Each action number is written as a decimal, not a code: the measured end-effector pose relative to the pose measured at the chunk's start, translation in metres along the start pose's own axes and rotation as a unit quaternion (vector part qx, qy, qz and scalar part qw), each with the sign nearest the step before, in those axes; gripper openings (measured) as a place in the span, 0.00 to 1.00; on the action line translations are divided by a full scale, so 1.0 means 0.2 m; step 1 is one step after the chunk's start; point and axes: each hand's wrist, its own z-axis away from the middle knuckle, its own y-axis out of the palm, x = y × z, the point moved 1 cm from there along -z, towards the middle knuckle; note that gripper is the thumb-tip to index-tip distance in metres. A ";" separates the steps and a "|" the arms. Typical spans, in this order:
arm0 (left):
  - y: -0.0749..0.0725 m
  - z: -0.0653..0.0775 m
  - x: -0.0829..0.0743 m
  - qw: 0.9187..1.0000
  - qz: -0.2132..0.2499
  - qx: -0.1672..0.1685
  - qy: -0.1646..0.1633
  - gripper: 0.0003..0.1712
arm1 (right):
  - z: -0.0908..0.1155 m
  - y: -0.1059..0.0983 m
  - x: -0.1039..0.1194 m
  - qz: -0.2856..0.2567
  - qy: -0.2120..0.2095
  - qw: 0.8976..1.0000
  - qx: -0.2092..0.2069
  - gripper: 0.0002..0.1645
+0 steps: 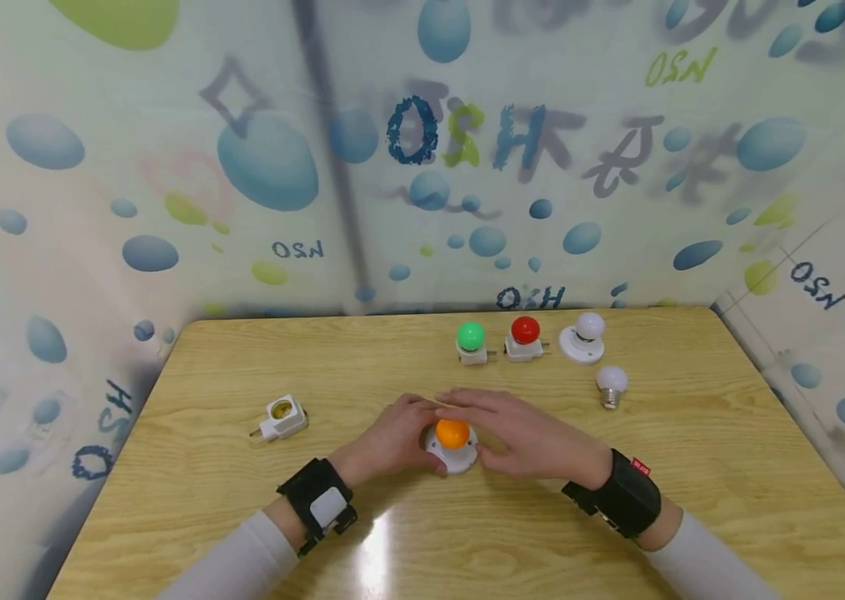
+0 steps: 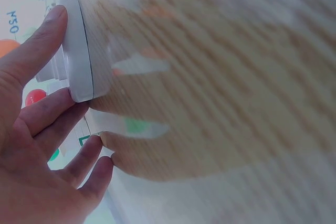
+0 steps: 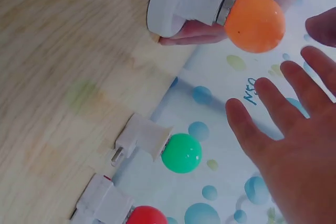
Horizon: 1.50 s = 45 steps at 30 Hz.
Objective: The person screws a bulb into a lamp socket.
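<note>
An orange light bulb (image 1: 452, 432) sits in a round white lamp holder (image 1: 460, 464) on the wooden table. My left hand (image 1: 397, 437) grips the holder's base (image 2: 79, 51) between thumb and fingers, from the left side. Over on the right, my right hand (image 1: 531, 435) is held around the bulb with its fingers loosely extended. The right wrist view shows a gap between those fingers (image 3: 278, 106) and the orange bulb (image 3: 255, 23), whose metal collar shows at the holder's mouth.
Behind the hands stand a green bulb (image 1: 471, 337) and a red bulb (image 1: 525, 330), each in a white plug-in socket. Right of them, a white bulb (image 1: 590, 326) sits on a round holder, and a loose white bulb (image 1: 612, 380) lies nearer. A bulbless plug-in socket (image 1: 289, 426) lies left.
</note>
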 end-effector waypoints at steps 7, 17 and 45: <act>0.00 0.01 0.00 1.000 0.004 0.006 -0.006 0.44 | -0.02 0.02 0.00 -0.020 -0.005 0.999 0.035 0.34; 0.00 0.01 0.01 1.000 0.005 -0.004 0.005 0.43 | -0.03 0.04 0.00 -0.007 -0.044 0.999 0.015 0.28; 0.00 0.00 -0.01 1.000 -0.008 -0.010 -0.002 0.38 | -0.07 0.11 -0.04 0.062 0.034 0.997 -0.037 0.38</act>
